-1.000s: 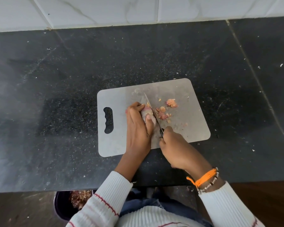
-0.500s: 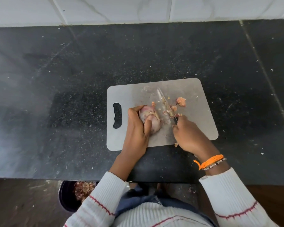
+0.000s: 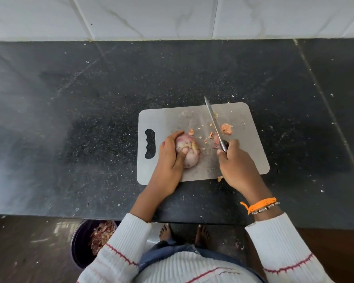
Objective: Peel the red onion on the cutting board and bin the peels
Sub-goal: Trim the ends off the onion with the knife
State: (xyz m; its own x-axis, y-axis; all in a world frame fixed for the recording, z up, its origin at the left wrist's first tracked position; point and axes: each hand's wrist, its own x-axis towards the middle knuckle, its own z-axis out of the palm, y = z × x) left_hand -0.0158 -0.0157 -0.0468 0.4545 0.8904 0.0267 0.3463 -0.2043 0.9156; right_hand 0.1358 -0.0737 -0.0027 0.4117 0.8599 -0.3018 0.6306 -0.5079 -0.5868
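Note:
A pale pink, partly skinned red onion (image 3: 189, 151) rests on the grey cutting board (image 3: 168, 119). My left hand (image 3: 170, 158) grips it from the left, thumb pressed on top. To its right, my right hand (image 3: 236, 164) holds a knife (image 3: 214, 121) whose blade points away over the board, clear of the onion. Several peel scraps (image 3: 226, 128) lie beside the blade, and one small scrap (image 3: 220, 178) sits at the board's near edge. A dark bin (image 3: 80, 248) holding peels stands on the floor below the counter's left side.
The board lies on a black speckled counter (image 3: 70, 119) backed by a white tiled wall (image 3: 172, 17). My bare feet (image 3: 166, 231) stand on the floor under the counter edge, right of the bin.
The knife has left the onion and swung right, its blade now over the peel scraps. My left hand has turned the onion, exposing more of it.

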